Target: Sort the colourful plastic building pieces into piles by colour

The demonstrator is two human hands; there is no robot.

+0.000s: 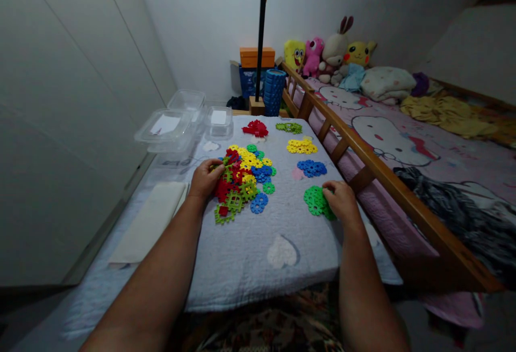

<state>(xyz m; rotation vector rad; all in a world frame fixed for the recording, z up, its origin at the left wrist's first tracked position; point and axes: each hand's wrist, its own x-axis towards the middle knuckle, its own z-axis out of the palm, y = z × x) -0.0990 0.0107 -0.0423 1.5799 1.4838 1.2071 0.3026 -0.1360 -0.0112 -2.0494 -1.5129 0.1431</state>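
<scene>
On the cloth-covered table lies a mixed pile of plastic interlocking pieces [242, 180]: flower-shaped discs in yellow, blue and green, and notched squares in red and olive green. My left hand [205, 179] rests against the pile's left side, fingers curled together; what they grip, if anything, is hidden. My right hand [341, 199] is at the right edge of a heap of green flower discs [316, 201], its fingers closed on the discs there. Behind that heap sit separate groups of blue discs [312, 167], yellow discs [301, 146], olive-green squares [289, 127] and red squares [255, 128].
Clear plastic boxes with lids [165, 126] stand at the table's back left, with a smaller box [220, 122] beside them. A folded pale cloth [149, 223] lies left of my left forearm. A wooden bed rail [363, 164] runs along the right side. A black pole [261, 35] rises behind the table.
</scene>
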